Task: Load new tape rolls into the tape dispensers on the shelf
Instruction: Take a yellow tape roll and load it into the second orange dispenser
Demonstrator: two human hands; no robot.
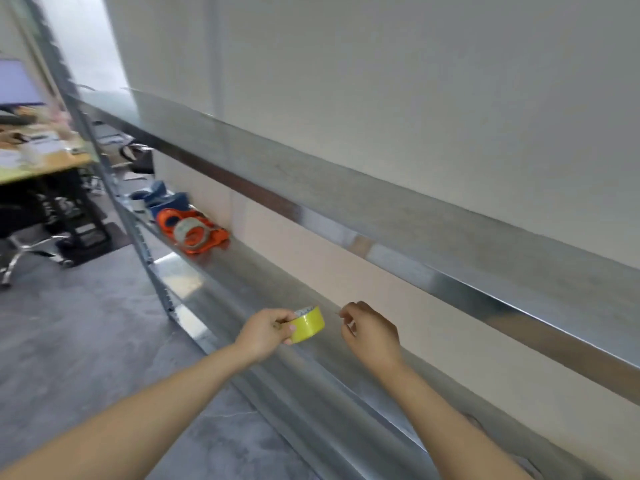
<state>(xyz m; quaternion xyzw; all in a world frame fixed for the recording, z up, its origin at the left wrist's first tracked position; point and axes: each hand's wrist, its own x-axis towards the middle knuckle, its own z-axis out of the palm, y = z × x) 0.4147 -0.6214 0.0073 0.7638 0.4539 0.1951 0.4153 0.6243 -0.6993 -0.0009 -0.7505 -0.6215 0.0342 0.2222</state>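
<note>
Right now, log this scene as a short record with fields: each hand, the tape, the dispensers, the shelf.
left hand: grips the yellow tape roll above the shelf
right hand: fingers pinched, apart from the roll; what it holds, if anything, is too small to tell
orange dispensers: at the shelf's far end, one with a roll on it
blue dispensers: behind the orange ones
metal shelf: bare metal under the hands

Yellow roll of tape [309,323], small, held tilted above the front part of the galvanised metal shelf [277,289], its pale core edge facing up. Far down the shelf at its left end: orange plastic tape dispenser [194,230] lying w/ a clear/tan roll in it, blue tape dispenser [166,199] just behind; both blurred, well apart from yellow roll.
</note>
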